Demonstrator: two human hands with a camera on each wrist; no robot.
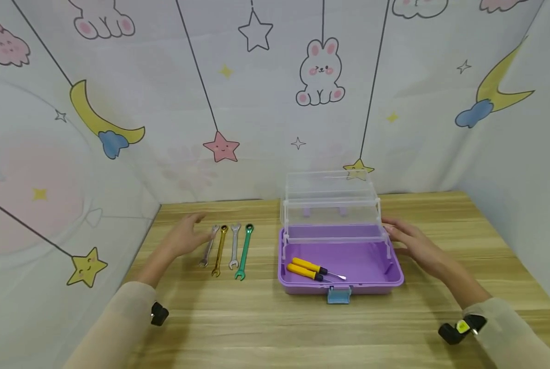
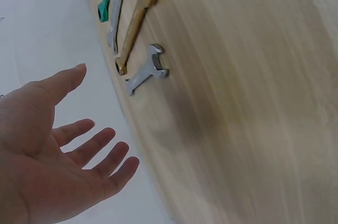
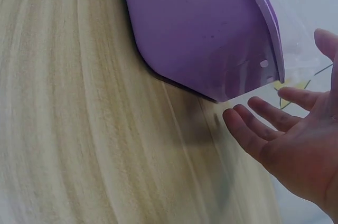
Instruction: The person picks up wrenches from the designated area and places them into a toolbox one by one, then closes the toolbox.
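My left hand [image 1: 188, 237] hovers just left of a row of several wrenches, its fingers spread and holding nothing. Nearest to it lies a small silver wrench [image 1: 208, 247]; beyond come a gold wrench [image 1: 220, 251], a second silver wrench [image 1: 235, 247] and a green wrench [image 1: 244, 252]. My right hand [image 1: 415, 243] is beside the right wall of a purple toolbox [image 1: 341, 289], fingers loosely extended; the right wrist view shows a small gap to the box. Two yellow-handled screwdrivers [image 1: 309, 265] lie inside, on the box floor.
The toolbox's clear lid and trays [image 1: 330, 187] stand raised at its back. A light blue latch [image 1: 339, 295] hangs at its front. The wooden table [image 1: 238, 328] meets a patterned curtain [image 1: 265, 102] behind and on both sides.
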